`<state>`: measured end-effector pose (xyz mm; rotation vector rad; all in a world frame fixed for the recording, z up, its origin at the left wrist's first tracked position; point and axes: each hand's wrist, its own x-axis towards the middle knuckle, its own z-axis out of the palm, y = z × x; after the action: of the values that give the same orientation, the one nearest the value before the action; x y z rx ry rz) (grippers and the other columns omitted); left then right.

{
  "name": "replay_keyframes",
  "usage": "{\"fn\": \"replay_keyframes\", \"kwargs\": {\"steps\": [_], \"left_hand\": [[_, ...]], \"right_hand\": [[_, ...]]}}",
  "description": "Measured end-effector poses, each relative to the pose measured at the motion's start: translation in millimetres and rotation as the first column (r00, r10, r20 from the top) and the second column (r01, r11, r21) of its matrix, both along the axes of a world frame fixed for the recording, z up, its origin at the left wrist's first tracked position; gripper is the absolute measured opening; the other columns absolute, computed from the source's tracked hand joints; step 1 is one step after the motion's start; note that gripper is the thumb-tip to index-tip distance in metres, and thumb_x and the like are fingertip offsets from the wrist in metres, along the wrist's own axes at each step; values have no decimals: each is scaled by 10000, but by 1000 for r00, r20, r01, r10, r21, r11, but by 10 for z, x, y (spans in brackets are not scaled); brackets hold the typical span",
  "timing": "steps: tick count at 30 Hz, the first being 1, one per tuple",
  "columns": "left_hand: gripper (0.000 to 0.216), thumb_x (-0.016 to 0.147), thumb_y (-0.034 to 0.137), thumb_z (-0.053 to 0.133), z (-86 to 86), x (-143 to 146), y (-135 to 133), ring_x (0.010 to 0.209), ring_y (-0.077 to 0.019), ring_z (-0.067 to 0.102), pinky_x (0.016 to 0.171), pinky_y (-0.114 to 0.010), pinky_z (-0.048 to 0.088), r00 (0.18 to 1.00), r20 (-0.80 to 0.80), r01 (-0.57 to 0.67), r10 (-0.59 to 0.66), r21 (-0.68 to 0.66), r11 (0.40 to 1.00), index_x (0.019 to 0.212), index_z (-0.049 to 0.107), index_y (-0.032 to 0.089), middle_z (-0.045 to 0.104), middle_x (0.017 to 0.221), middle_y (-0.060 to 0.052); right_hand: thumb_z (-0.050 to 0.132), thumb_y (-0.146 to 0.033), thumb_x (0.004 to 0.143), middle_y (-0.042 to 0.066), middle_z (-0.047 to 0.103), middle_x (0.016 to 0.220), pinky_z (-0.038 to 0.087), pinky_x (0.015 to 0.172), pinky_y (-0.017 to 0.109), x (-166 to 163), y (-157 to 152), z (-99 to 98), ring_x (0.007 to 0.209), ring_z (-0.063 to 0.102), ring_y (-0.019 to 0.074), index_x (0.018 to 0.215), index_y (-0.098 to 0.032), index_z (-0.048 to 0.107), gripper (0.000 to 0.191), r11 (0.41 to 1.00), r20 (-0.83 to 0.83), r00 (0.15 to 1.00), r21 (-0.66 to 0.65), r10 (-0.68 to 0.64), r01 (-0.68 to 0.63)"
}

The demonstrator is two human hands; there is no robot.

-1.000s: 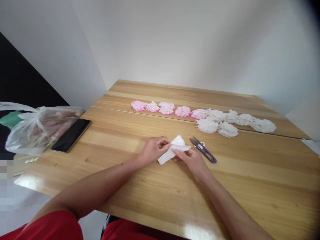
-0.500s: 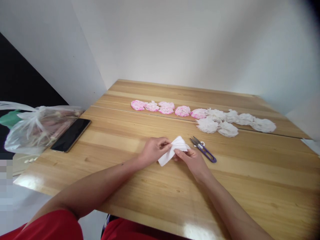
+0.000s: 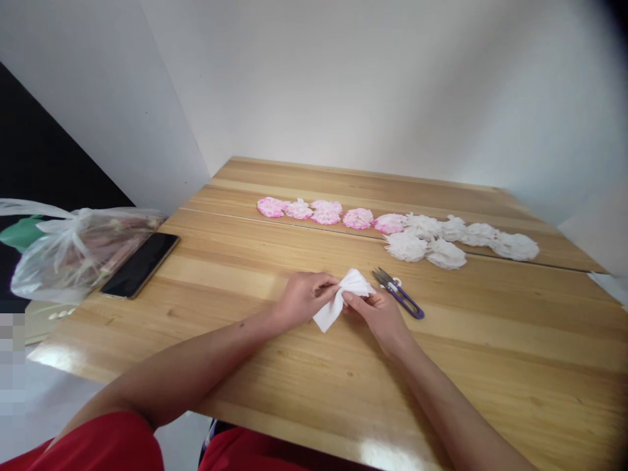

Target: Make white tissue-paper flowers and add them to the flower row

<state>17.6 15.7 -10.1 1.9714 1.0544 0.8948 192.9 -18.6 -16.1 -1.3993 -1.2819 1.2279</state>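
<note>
A pleated piece of white tissue paper [image 3: 328, 316] is held between my two hands above the near half of the table. My left hand [image 3: 305, 297] pinches its folds from the left, close to the middle. My right hand [image 3: 380, 313] grips it from the right, thumb on top and the other fingers partly hidden beneath. The paper fans out above the fingers, and a loose corner hangs down below them. Just right of the paper lie purple-handled thread snips [image 3: 400, 294], blades pointing away to the left, with a small white item [image 3: 396, 282] beside them.
Several pink-edged paper flowers [image 3: 358, 218] lie in a row across the back of the wooden table [image 3: 235, 261], with several white paper flowers [image 3: 446, 253] to their right. At the left edge are a black phone [image 3: 141, 265] and a clear plastic bag [image 3: 63, 261].
My left hand has shifted slightly right along the paper. The paper is now more gathered at its middle, and its lower corner hangs further down. My right hand has barely moved.
</note>
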Motion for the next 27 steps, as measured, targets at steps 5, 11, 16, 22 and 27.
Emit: {"fn": "replay_keyframes", "kwargs": {"steps": [5,11,16,22,27], "left_hand": [[234,880,287,511,52,-7,-16,712,-126,641,625,-194,454,999,36,29,-28,-22,999,893,702,152,733,838,-40],[205,822,311,606,1,-17,16,793,-143,658,706,-205,476,992,106,78,-72,-49,996,909,697,149,733,889,-42],[178,809,278,610,-15,-14,26,803,-146,658,722,-215,476,995,75,71,-68,-34,997,910,695,160,732,904,-38],[168,802,264,609,-5,-10,28,789,-146,659,702,-212,472,997,63,56,-55,-24,998,905,696,162,736,891,-35],[172,806,262,599,0,-6,30,791,-142,655,696,-206,465,997,39,67,-66,-24,997,911,694,164,734,903,-31]], "right_hand": [[692,-488,715,42,665,704,442,645,287,16,4,-41,658,569,170,743,-137,690,352,1000,12,1000,-1,-3,3],[687,-490,711,34,643,646,428,619,277,18,12,-21,627,551,160,687,-138,671,353,1000,34,999,29,-3,2],[687,-480,704,30,626,623,415,607,275,23,21,-29,620,531,156,655,-145,649,341,999,53,999,45,-12,9],[661,-473,725,19,600,611,399,593,269,38,25,-20,609,507,151,622,-158,629,334,996,118,993,86,-14,4],[648,-483,729,9,591,608,389,592,267,49,25,-1,604,500,149,621,-159,636,341,994,165,986,108,-22,5]]}}
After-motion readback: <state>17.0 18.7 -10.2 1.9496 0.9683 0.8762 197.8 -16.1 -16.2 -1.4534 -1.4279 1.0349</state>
